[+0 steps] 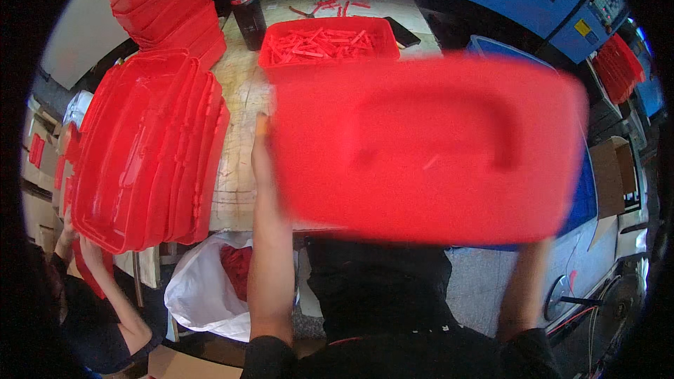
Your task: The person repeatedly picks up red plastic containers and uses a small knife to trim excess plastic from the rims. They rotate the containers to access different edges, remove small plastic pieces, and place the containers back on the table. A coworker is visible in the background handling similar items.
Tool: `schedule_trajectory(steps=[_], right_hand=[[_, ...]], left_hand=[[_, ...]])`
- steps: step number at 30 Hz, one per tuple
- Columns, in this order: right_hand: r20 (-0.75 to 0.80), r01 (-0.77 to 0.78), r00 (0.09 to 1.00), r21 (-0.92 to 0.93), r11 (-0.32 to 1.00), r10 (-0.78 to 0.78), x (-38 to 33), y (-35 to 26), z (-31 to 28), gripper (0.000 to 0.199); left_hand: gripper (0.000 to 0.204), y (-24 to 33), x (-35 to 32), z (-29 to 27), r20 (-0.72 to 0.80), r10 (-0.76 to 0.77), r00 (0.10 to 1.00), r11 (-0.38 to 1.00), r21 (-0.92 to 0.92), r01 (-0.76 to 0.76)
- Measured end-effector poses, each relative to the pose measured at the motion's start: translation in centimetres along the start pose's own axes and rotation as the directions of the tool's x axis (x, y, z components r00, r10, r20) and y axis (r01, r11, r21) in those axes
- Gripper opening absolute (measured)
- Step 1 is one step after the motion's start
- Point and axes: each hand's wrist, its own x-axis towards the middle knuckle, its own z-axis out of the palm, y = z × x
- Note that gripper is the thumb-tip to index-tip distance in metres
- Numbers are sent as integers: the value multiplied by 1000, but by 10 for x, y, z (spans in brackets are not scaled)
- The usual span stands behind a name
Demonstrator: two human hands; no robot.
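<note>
Held up in front of me is a large red plastic tub [428, 147], rounded at the corners and blurred. A curved, handle-shaped relief marks the face toward me. My left hand [261, 151] grips its left edge, thumb along the side, with the other fingers out of sight. From below, my right forearm [532, 277] reaches the lower right edge, and the tub hides that hand. On the left stands a leaning stack of similar red tubs [133, 147]. Beyond the held tub, a red bin [267, 49] contains many thin red plastic strips [323, 43].
A dark tumbler [247, 17] and a black phone [404, 31] stand or lie on the worktable [235, 189]. More red tubs [165, 10] are piled at the back left. A white bag [207, 295] hangs below. At lower left, another person's arm [116, 295] touches red plastic.
</note>
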Motion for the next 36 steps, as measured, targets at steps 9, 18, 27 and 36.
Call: schedule_trajectory(steps=[9,18,27,36], right_hand=[[575,389,810,-676,625,117,-38,119,99,16],[633,642,738,-765,47,234,48,138,123,34],[829,640,557,-460,616,40,122,120,262,13],[781,801,591,-599,-27,205,191,227,416,19]], left_hand=[[39,4,-27,-152,-448,-145,882,856,391,338],[37,-6,12,-133,-471,-141,871,798,467,382],[49,22,3,-105,-263,-105,959,980,136,145],[43,119,-63,-32,275,519,809,113,916,-384]])
